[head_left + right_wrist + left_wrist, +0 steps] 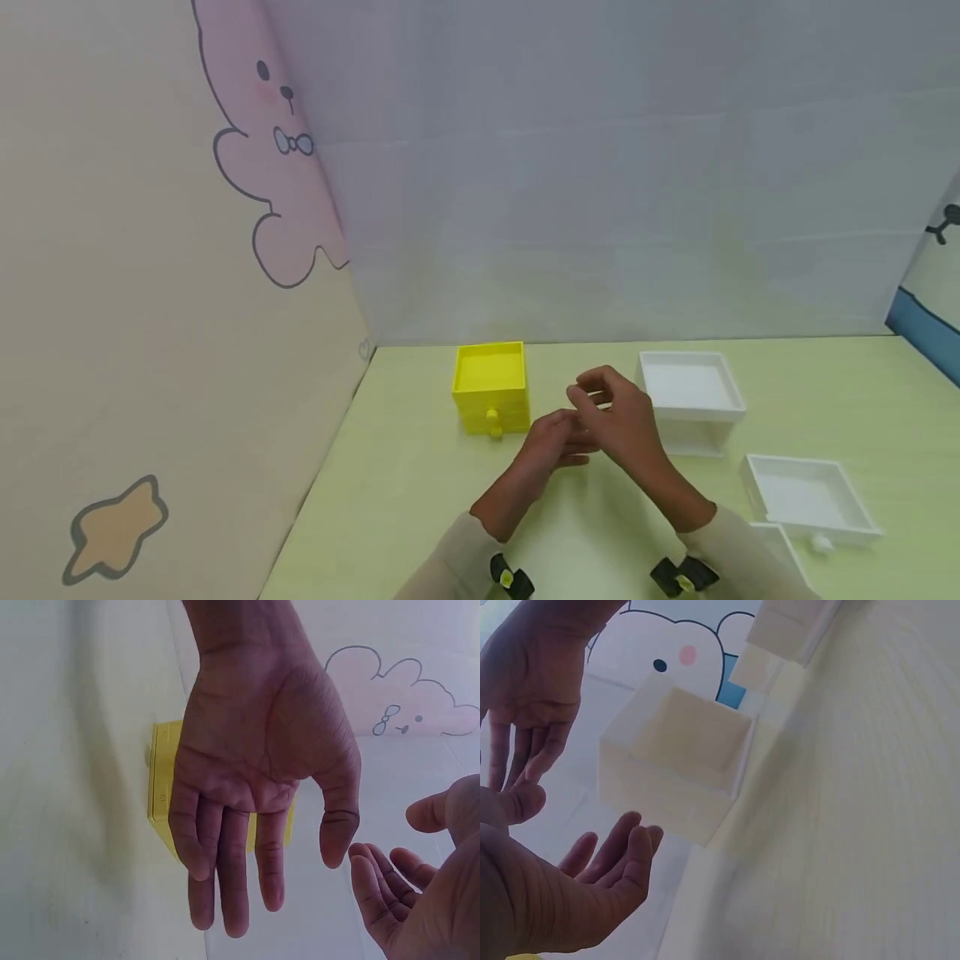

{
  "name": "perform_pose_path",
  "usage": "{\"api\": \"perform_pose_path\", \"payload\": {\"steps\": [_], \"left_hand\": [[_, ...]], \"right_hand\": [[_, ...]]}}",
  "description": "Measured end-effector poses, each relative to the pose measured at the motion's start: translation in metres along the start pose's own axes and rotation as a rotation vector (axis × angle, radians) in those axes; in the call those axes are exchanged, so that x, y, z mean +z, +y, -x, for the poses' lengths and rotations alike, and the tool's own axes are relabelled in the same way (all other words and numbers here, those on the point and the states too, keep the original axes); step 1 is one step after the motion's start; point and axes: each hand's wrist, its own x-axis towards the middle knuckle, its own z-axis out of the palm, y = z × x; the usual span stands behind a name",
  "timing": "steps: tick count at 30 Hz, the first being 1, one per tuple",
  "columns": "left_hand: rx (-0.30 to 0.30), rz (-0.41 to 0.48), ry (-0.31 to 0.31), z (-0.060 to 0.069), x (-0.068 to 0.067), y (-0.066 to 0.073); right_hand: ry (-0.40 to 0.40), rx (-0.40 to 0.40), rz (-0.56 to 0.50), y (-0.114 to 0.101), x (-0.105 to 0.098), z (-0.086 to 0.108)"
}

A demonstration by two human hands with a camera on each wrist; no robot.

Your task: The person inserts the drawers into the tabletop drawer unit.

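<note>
Both hands hover over the middle of the table, close to each other. My left hand (551, 446) has loosely bent fingers with nothing between them; in the left wrist view the same left hand (577, 892) faces palm up. Slightly higher is my right hand (617, 415); the right wrist view shows the right hand (255, 765) with its palm bare and fingers extended. Left of the hands stands a small yellow drawer box (491, 387) with knobs on its front. Behind the right hand is a white box frame (692, 392) with a hollow front.
A white drawer (810, 500) with a round knob lies at the right of the table. Part of another white piece (780, 546) shows beside the right sleeve. A pale curtain (600, 183) closes off the back, and a printed wall (172, 333) stands at the left.
</note>
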Motion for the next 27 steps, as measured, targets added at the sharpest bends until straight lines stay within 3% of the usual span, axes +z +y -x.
{"api": "perform_pose_path", "payload": {"steps": [5,10,13,16,20,27], "left_hand": [[0.037,0.017,0.149,-0.014,0.023,0.006],[0.105,-0.011,0.300,-0.025,0.043,0.009],[0.134,-0.017,0.360,-0.030,0.051,0.014],[0.142,-0.030,0.400,-0.032,0.057,0.018],[0.170,-0.038,0.409,-0.036,0.060,0.019],[0.223,-0.008,0.397,-0.043,0.066,0.016]], "right_hand": [[0.048,0.058,0.010,0.008,-0.029,0.025],[0.144,0.028,0.098,0.021,-0.055,0.052],[0.179,0.024,0.140,0.026,-0.069,0.068],[0.190,0.074,0.165,0.031,-0.077,0.086],[0.185,0.219,0.187,0.037,-0.081,0.113],[0.329,0.448,0.176,0.047,-0.087,0.146]]}}
